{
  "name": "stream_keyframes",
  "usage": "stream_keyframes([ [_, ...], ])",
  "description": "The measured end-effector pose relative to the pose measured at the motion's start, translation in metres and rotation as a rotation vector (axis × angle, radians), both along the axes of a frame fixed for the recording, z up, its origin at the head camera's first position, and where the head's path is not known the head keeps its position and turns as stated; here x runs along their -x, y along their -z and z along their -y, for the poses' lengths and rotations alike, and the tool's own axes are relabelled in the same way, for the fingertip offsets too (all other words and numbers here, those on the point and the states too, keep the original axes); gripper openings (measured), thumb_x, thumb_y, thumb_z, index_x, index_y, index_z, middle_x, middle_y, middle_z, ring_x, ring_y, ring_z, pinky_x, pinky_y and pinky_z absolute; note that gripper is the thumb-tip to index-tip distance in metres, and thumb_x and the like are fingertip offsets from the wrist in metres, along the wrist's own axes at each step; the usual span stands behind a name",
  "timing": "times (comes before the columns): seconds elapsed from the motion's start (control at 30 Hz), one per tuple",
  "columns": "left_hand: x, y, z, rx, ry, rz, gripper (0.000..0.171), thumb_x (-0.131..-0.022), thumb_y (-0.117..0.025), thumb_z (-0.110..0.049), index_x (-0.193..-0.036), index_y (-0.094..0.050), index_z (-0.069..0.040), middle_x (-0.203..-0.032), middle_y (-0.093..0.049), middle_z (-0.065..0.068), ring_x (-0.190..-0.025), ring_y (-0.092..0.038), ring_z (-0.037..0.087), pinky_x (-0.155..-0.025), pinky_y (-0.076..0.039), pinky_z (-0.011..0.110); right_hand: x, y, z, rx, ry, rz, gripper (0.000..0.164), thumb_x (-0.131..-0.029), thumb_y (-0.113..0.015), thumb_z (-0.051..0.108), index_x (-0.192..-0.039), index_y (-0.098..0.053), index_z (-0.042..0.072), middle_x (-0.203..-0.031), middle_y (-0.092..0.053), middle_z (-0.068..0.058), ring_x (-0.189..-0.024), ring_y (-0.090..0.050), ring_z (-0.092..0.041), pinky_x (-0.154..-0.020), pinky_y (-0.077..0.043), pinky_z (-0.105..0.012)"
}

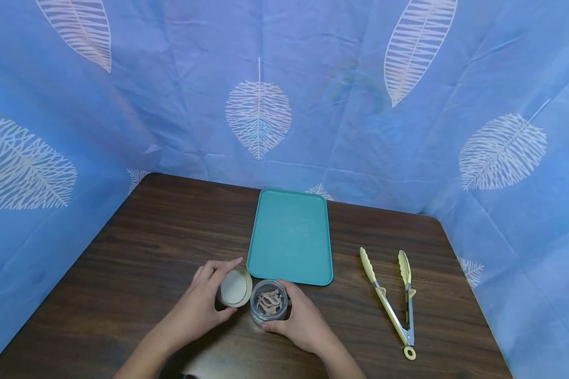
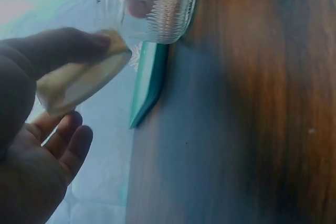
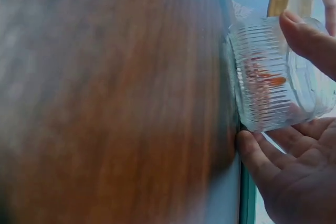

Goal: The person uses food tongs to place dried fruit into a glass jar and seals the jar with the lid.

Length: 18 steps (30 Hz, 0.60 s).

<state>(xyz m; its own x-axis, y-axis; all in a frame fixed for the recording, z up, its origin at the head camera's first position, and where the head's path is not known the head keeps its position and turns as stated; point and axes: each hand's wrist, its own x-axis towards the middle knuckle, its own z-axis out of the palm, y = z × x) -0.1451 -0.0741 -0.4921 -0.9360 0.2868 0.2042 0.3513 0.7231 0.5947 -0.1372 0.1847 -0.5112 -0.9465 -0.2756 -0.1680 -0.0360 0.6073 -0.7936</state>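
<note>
In the head view my left hand (image 1: 200, 300) pinches a round, pale yellowish lid (image 1: 234, 287) by its edge, tilted so its whitish inner face shows. The left wrist view has this lid (image 2: 84, 80) off the table, between thumb and fingers. Just right of it, my right hand (image 1: 303, 316) grips a clear ribbed glass jar (image 1: 268, 302) around its side. The jar has no lid on it, and several pale brownish strips (image 1: 270, 301) lie inside. In the right wrist view the jar (image 3: 262, 77) stands upright between thumb and fingers.
A teal tray (image 1: 291, 237) lies just beyond the jar. Tongs (image 1: 408, 337) with pale yellow tips lie spread on the right of the dark wooden table (image 1: 137, 273). Blue cloth (image 1: 313, 105) with white leaf prints hangs behind and at both sides.
</note>
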Motion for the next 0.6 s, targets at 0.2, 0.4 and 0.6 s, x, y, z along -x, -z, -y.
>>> stream_keyframes([
  [0.2, 0.001, -0.004, 0.003, -0.109, 0.04, 0.108, 0.108, -0.074, -0.102, -0.014, -0.164, -0.045, -0.028, -0.153, -0.06, 0.004, -0.136, -0.06, 0.03, -0.105, -0.055, 0.057, -0.003, -0.004, 0.001, -0.005, -0.008, -0.062, 0.093, -0.079, -0.099, 0.038, -0.156, -0.053, 0.013, -0.142, -0.061, -0.008, -0.131, -0.061, -0.028, -0.107, -0.051, -0.056],
  [0.4, 0.003, -0.006, 0.002, -0.229, 0.134, 0.168, 0.111, -0.077, -0.1, -0.015, -0.167, -0.037, -0.028, -0.157, -0.059, 0.001, -0.137, -0.064, 0.029, -0.106, -0.058, 0.053, -0.007, -0.009, 0.001, 0.048, -0.001, -0.061, 0.097, -0.082, -0.097, 0.035, -0.162, -0.048, 0.013, -0.143, -0.054, -0.01, -0.132, -0.058, -0.028, -0.11, -0.049, -0.056],
  [0.6, 0.006, -0.008, -0.005, -0.34, 0.205, 0.242, 0.111, -0.078, -0.1, -0.017, -0.167, -0.036, -0.027, -0.161, -0.057, 0.006, -0.14, -0.063, 0.038, -0.1, -0.063, 0.042, -0.011, -0.007, 0.0, 0.09, 0.062, -0.102, 0.098, -0.08, -0.099, 0.029, -0.159, -0.043, 0.014, -0.153, -0.054, -0.009, -0.138, -0.058, -0.028, -0.112, -0.049, -0.055],
])
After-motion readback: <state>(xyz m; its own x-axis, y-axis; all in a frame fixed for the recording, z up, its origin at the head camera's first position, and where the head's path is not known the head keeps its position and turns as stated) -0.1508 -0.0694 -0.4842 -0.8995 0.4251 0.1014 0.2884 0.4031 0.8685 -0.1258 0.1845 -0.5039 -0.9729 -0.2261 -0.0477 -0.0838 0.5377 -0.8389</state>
